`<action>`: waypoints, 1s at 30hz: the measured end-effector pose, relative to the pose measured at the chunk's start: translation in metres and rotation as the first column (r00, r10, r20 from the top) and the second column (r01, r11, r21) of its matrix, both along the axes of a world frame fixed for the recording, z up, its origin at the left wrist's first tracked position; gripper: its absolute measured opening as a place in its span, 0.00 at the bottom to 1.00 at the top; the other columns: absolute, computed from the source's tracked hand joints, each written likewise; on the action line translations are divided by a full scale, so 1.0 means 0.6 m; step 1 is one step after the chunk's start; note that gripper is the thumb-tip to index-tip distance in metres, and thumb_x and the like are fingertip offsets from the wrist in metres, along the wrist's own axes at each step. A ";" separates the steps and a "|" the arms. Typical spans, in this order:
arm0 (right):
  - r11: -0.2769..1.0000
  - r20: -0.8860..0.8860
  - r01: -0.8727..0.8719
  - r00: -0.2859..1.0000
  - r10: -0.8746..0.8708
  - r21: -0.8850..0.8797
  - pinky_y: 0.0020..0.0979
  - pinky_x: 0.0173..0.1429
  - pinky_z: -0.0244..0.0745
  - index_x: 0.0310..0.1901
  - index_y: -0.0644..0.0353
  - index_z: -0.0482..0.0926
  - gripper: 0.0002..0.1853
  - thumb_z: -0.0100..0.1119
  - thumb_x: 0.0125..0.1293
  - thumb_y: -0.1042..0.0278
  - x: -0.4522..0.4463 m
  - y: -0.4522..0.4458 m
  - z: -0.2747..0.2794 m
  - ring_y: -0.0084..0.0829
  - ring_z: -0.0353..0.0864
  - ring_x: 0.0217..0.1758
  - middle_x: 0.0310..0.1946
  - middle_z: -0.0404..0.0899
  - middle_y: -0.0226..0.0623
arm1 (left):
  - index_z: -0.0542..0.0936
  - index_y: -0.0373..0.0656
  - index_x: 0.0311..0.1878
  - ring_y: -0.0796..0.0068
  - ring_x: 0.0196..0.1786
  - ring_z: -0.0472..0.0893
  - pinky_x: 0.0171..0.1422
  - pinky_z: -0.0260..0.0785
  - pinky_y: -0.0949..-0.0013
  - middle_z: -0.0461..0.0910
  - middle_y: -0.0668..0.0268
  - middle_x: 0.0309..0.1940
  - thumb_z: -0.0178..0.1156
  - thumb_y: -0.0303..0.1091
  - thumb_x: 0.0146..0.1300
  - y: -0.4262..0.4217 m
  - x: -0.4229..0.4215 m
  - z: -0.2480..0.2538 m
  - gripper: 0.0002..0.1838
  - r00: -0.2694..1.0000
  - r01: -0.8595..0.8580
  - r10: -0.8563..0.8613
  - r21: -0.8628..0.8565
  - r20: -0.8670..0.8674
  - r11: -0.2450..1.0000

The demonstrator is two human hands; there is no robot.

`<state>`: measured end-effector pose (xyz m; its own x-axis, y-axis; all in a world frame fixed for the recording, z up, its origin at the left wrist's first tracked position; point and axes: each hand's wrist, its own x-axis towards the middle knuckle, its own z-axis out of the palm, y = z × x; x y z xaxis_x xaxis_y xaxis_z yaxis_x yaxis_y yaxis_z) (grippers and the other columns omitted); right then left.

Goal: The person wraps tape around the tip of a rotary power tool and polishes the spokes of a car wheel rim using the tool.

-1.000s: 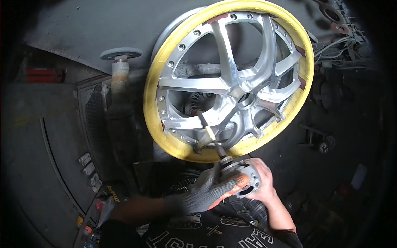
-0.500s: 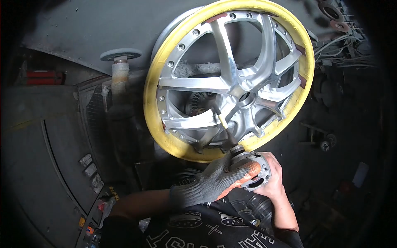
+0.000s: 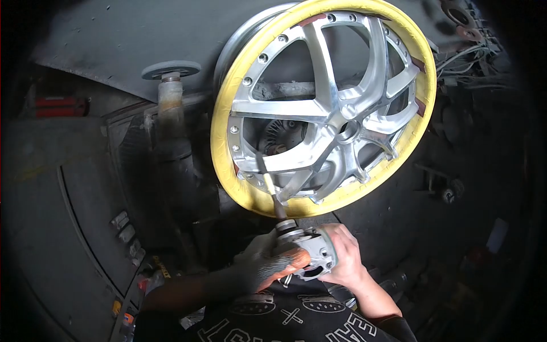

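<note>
A silver alloy wheel rim (image 3: 326, 74), its outer lip wrapped in yellow tape (image 3: 221, 148), stands tilted in front of me. My left hand (image 3: 268, 265), in a grey glove with an orange palm, is closed around the front of a grey hand-held grinder (image 3: 314, 251). Bare and wrapped over the back of the same tool is my right hand (image 3: 346, 256). The grinder's long thin shaft (image 3: 278, 207) points up and left, its dark tip over the lower-left spoke. Whether the tip touches the metal I cannot tell.
To the left a round grey disc (image 3: 171, 70) sits on a wrapped post (image 3: 171, 100). A red object (image 3: 60, 107) lies farther left. Loose cables (image 3: 467, 62) hang at the upper right, and a small wheeled stand (image 3: 448, 195) is on the floor.
Both hands and the grinder have moved left and slightly down, bringing the shaft tip toward the outer end of the lower-left spoke. The rim appears slightly farther right in view.
</note>
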<state>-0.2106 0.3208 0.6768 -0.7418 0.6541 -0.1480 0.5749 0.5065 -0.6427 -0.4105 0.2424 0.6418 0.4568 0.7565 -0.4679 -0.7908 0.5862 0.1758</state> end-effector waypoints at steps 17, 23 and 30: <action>0.995 -0.011 0.080 0.997 -0.080 0.067 0.44 0.53 0.77 0.47 0.67 0.76 0.39 0.82 0.31 0.57 0.112 0.085 -0.004 0.50 0.82 0.47 0.44 0.80 0.49 | 0.77 0.39 0.45 0.86 0.29 0.74 0.32 0.69 0.79 0.76 0.72 0.28 0.72 0.46 0.60 0.102 0.109 -0.014 0.22 0.995 0.098 -0.097 0.119 -0.010 0.988; 0.999 -0.025 0.042 0.999 -0.041 0.025 0.44 0.52 0.77 0.49 0.68 0.76 0.43 0.83 0.31 0.51 0.110 0.058 -0.016 0.50 0.82 0.46 0.45 0.80 0.50 | 0.74 0.38 0.51 0.86 0.32 0.73 0.34 0.66 0.79 0.74 0.72 0.31 0.66 0.38 0.63 0.077 0.080 -0.007 0.19 0.978 0.207 -0.201 0.156 -0.056 0.966; 0.998 -0.145 0.035 0.989 -0.042 -0.051 0.45 0.49 0.78 0.48 0.71 0.75 0.39 0.79 0.34 0.57 0.055 0.014 -0.043 0.52 0.81 0.44 0.44 0.79 0.52 | 0.66 0.35 0.68 0.76 0.59 0.74 0.63 0.69 0.68 0.73 0.60 0.60 0.60 0.27 0.66 0.015 0.039 -0.008 0.29 0.979 0.121 -0.102 0.104 -0.175 0.987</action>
